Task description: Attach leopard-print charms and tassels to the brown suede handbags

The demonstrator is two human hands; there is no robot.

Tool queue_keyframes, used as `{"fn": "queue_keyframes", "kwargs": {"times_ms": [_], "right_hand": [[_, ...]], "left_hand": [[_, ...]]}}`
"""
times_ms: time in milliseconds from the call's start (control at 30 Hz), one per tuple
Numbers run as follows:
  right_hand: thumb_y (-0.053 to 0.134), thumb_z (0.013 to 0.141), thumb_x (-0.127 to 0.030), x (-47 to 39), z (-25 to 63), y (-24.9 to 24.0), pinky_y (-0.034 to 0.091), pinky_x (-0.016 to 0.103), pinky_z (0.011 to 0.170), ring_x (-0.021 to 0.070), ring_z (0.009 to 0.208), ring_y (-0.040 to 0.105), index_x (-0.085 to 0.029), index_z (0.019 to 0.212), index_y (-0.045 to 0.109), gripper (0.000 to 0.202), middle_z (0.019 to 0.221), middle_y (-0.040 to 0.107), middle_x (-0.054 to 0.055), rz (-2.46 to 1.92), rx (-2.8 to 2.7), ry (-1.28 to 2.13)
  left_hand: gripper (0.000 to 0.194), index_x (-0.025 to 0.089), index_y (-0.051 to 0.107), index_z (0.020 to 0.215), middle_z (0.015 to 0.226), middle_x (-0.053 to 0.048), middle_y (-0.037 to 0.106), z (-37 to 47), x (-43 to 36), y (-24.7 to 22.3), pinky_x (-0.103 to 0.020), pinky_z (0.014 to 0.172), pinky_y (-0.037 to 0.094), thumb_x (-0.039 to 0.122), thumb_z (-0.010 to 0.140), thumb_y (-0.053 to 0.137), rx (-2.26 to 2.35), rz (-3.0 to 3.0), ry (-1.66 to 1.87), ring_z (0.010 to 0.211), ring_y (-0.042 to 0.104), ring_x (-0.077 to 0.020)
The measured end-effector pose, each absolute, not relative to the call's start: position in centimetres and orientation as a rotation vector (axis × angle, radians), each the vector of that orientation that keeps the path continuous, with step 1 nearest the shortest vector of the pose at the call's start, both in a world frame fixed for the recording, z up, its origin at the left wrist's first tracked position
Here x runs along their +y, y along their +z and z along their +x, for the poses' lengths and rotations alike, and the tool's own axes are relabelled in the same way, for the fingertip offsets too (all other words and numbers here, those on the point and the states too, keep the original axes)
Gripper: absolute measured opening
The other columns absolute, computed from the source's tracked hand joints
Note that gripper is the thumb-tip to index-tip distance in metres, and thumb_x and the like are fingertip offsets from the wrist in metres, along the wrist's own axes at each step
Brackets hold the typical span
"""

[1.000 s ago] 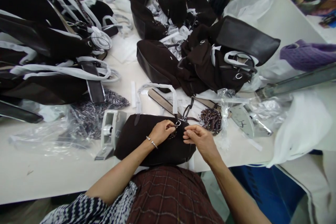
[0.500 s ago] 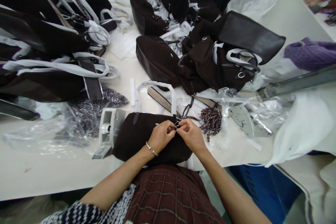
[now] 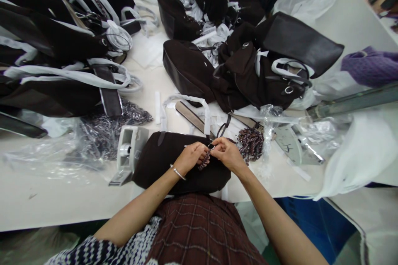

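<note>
A dark brown handbag [image 3: 161, 161] lies at the table's front edge, its handle [image 3: 186, 98] wrapped in white. Over its upper right part my two hands meet with fingertips close together. My left hand [image 3: 189, 159] is closed on a brown-and-white braided cord [image 3: 204, 162], whose end hangs below the fingers. A small metal ring [image 3: 212, 146] sits between the hands, and my right hand [image 3: 229, 155] pinches it. How the cord and ring connect is hidden by the fingers. A thin dark strap [image 3: 223, 129] loops just behind the right hand.
A pile of braided cords [image 3: 251, 143] lies right of the handbag. At its left stand a grey tape dispenser [image 3: 133, 147] and a clear plastic bag [image 3: 99, 136] of dark cords. Several dark handbags [image 3: 186, 66] fill the back, more [image 3: 59, 95] the left. A white sack [image 3: 357, 153] hangs over the right edge.
My left hand has shifted slightly down and left, and more of the braided cord shows under its fingers. The ring is now visible at my right fingertips. The view has tilted slightly.
</note>
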State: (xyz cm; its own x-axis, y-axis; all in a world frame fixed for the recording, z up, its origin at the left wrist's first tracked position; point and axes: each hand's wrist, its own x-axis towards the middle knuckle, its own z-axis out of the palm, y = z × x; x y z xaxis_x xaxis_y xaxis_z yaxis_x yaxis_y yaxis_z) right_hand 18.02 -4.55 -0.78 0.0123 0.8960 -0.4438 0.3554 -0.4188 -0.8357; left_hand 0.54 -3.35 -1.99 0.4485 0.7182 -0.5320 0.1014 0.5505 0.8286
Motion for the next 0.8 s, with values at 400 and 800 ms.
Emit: {"fn": "queue_keyframes", "kwargs": {"times_ms": [400,800], "right_hand": [[0.068,0.073,-0.027,-4.8,19.7,-2.7,0.039,0.023,0.059,0.0123,0.062,0.053,-0.021,0.090,0.067,0.018,0.069,0.061,-0.003,-1.680,-1.426,1.486],[0.067,0.078,-0.031,-3.8,19.7,0.3,0.046,0.027,0.064,0.0121,0.068,0.057,-0.023,0.090,0.075,0.016,0.103,0.065,0.005,-1.666,-1.638,1.216]], "left_hand": [[0.041,0.013,0.054,0.080,0.069,-0.007,0.071,1.1,-1.5,-3.6,-0.019,0.046,0.049,0.044,0.067,0.078,0.899,0.696,0.341,0.056,0.069,-0.0160],[0.010,0.021,0.047,0.090,0.071,-0.001,0.066,1.9,-4.7,-0.7,-0.025,0.060,0.047,0.029,0.093,0.041,1.334,1.566,0.553,0.064,0.067,-0.0162]]}}
